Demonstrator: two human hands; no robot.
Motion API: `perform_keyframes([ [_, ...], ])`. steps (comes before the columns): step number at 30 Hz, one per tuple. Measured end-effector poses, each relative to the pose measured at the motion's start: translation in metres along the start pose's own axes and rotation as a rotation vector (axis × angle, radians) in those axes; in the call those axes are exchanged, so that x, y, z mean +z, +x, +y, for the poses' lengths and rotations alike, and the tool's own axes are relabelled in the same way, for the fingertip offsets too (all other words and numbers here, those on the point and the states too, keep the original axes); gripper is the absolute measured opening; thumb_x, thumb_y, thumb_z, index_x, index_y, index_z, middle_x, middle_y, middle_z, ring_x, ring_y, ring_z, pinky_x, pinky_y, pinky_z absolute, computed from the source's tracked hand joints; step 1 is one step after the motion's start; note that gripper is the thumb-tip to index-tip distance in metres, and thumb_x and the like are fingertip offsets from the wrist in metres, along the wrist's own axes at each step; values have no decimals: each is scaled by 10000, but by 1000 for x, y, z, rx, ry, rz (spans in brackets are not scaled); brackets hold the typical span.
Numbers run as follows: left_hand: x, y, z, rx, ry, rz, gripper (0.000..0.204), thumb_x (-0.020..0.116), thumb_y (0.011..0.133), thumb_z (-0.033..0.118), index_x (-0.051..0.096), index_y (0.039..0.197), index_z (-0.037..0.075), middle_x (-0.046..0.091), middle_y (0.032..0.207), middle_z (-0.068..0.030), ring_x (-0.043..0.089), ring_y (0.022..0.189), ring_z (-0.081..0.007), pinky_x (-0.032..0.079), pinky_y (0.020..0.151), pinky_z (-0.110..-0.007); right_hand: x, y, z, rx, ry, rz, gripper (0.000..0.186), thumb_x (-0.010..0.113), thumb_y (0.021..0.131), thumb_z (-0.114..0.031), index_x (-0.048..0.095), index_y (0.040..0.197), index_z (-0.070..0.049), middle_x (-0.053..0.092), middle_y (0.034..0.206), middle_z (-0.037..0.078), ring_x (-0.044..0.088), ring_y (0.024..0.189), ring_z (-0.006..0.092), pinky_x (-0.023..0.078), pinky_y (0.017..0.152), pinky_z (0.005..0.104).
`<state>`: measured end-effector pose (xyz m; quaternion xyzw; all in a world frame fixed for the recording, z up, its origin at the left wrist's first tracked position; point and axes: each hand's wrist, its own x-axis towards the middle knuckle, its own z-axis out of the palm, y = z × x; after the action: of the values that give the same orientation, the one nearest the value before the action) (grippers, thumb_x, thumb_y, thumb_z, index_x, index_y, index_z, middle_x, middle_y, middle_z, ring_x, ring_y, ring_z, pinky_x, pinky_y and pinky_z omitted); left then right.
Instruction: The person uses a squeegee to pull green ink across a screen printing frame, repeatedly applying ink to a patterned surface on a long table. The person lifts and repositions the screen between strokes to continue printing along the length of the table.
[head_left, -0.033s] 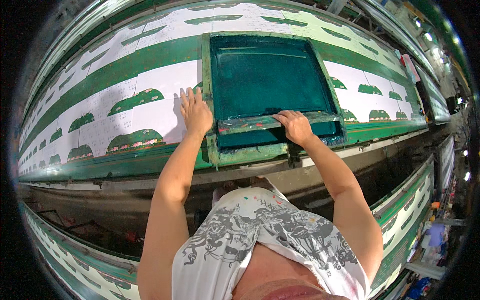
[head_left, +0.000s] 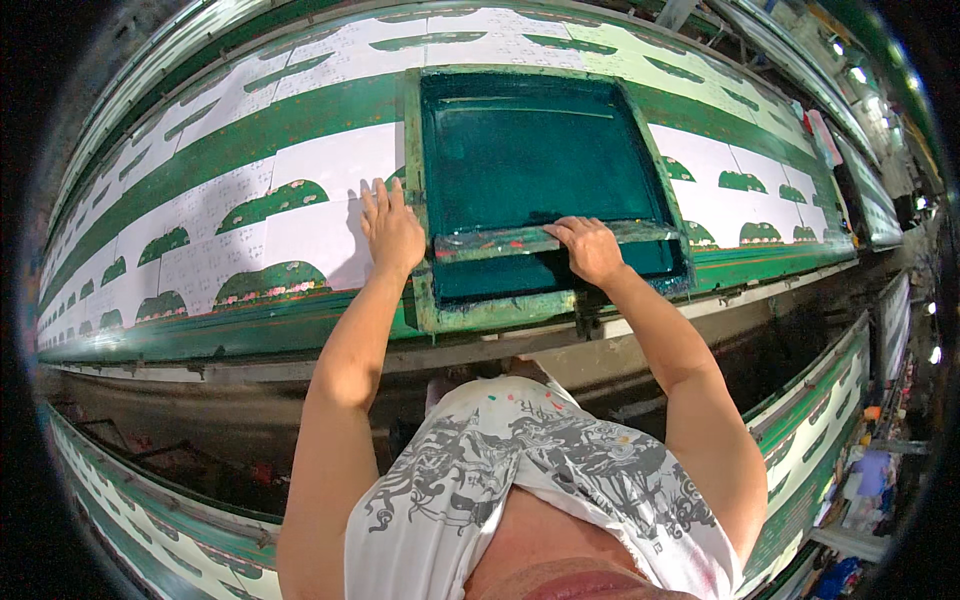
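A screen printing frame (head_left: 646,130) with dark teal ink on its mesh (head_left: 530,170) lies on the long printing table (head_left: 250,105). A worn squeegee bar (head_left: 480,244) with red smears crosses the lower part of the screen. My right hand (head_left: 592,250) has its fingers closed over the bar's right half. My left hand (head_left: 394,225) rests with fingers spread at the left edge of the frame, fingertips over the white pieces (head_left: 335,155) laid on the table. Green shapes, some with small pink flowers (head_left: 270,287), show on those pieces.
The table's metal front edge (head_left: 250,370) runs across in front of my body. A similar table (head_left: 810,410) with printed pieces stands behind me, seen at both lower sides. At the right are rails, lamps (head_left: 857,75) and a heap of coloured items (head_left: 868,470).
My right hand and the squeegee bar have shifted very slightly up, away from my body. My left hand is nearly where it was.
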<state>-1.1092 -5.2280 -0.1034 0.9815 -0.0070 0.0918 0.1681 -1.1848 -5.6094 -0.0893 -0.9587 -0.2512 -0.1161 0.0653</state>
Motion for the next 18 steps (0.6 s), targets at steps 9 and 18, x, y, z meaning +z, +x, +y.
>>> perform_keyframes([
  [9,-4,6,1,32,20,43,639,543,1105,177,364,1697,18,204,1816,-230,156,1677,-464,209,1321,-621,34,149,84,89,-33,-72,514,723,856,-42,737,1343,-205,735,1244,106,732,1146,330,569,988,478],
  [18,-7,8,4,34,-55,111,651,544,1075,168,382,1679,-14,225,1811,-234,237,1638,-510,236,1305,-623,55,267,164,117,10,-156,518,735,875,-89,722,1373,-234,739,1257,120,739,1173,361,600,981,513],
])
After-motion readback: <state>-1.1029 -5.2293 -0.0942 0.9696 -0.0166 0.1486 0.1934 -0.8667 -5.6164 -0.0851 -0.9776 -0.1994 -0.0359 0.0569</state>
